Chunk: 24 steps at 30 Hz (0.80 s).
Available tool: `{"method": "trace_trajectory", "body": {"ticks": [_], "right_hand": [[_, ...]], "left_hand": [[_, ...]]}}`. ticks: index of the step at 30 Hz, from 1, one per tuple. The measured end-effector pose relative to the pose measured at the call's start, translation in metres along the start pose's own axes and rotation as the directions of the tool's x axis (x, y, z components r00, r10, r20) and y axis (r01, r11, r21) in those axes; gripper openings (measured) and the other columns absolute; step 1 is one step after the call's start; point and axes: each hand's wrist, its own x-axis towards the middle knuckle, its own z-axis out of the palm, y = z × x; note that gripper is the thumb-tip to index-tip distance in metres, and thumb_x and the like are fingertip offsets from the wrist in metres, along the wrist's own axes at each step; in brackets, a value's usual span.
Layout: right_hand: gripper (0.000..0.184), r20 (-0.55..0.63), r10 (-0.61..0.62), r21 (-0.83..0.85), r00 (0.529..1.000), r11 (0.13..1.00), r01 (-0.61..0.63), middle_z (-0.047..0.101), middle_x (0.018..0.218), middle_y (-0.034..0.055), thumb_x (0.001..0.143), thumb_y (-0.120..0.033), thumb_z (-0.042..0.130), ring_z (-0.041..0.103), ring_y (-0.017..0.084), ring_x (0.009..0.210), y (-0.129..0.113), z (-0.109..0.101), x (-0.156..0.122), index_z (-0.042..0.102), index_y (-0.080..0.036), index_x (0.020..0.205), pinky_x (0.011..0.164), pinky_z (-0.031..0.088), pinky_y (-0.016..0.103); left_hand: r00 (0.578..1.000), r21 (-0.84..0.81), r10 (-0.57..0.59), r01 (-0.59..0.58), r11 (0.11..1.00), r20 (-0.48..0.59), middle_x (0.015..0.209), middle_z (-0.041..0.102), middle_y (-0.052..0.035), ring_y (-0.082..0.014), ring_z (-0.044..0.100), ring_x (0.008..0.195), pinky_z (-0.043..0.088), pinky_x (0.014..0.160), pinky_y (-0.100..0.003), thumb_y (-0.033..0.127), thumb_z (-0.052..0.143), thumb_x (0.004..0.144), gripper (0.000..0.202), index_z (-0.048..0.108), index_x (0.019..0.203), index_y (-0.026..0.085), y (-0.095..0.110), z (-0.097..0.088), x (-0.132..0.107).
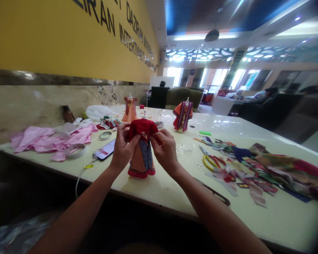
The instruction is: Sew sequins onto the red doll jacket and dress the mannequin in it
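Observation:
In front of me on the table stands a small doll-sized dress form wearing a blue and orange skirt [141, 160] with a red hem. A red top [143, 126] covers its upper part, below a white knob. My left hand [124, 146] pinches the left side of the red top between thumb and fingers. My right hand [165, 148] pinches its right front edge. The two thumbs are close together near the front opening. Parts of the cloth are hidden behind my fingers.
Pink cloth [39, 135], a tape roll [75, 150] and a phone [107, 150] lie left. At right are yellow-handled scissors [209, 160], a box cutter [217, 195] and fabric scraps [254, 165]. Farther back stand two dressed forms, one orange [130, 111], one striped [183, 116].

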Motion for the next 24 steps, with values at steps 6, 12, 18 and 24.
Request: {"method": "trace_trajectory", "body": {"ticks": [6,12,18,24], "right_hand": [[0.007,0.011,0.045,0.017,0.999,0.999,-0.045,0.059,0.083,0.0036,0.087,-0.027,0.063,0.056,0.019,0.079,0.002,0.004,-0.010,0.067,-0.022,0.084,0.073,0.046,0.037],[0.005,0.022,0.047,0.051,0.999,0.998,-0.048,0.060,0.087,0.0046,0.086,-0.024,0.063,0.057,0.019,0.082,0.005,0.008,-0.011,0.068,-0.022,0.087,0.074,0.048,0.037],[0.012,0.050,0.035,0.056,0.998,0.998,-0.038,0.062,0.091,0.0052,0.088,-0.019,0.059,0.059,0.020,0.085,0.010,0.005,-0.008,0.068,-0.023,0.095,0.077,0.048,0.037],[0.014,0.053,0.048,0.007,0.997,0.999,-0.048,0.059,0.088,0.0046,0.085,-0.031,0.066,0.056,0.022,0.084,-0.004,-0.003,-0.009,0.062,-0.021,0.094,0.078,0.046,0.039]], "left_hand": [[0.996,-0.007,-0.084,0.085,0.996,0.035,0.112,0.064,-0.0049,-0.0178,0.064,0.099,0.050,0.087,-0.028,0.023,0.076,0.076,0.061,0.042,0.127,0.026,-0.007,-0.009,-0.010],[0.996,-0.031,-0.086,0.086,0.996,0.009,0.117,0.062,-0.0049,-0.0193,0.063,0.104,0.050,0.091,-0.031,0.024,0.075,0.076,0.059,0.044,0.126,0.026,-0.010,-0.006,-0.013],[0.999,0.004,0.003,-0.003,1.000,-0.040,0.129,0.055,-0.0045,-0.0201,0.058,0.117,0.048,0.100,-0.032,0.019,0.077,0.073,0.062,0.044,0.125,0.028,-0.007,0.009,-0.015],[0.996,0.070,0.075,-0.072,0.995,-0.040,0.133,0.049,-0.0075,-0.0222,0.056,0.117,0.048,0.098,-0.034,0.019,0.073,0.077,0.066,0.039,0.133,0.029,-0.010,0.019,-0.020]]}}
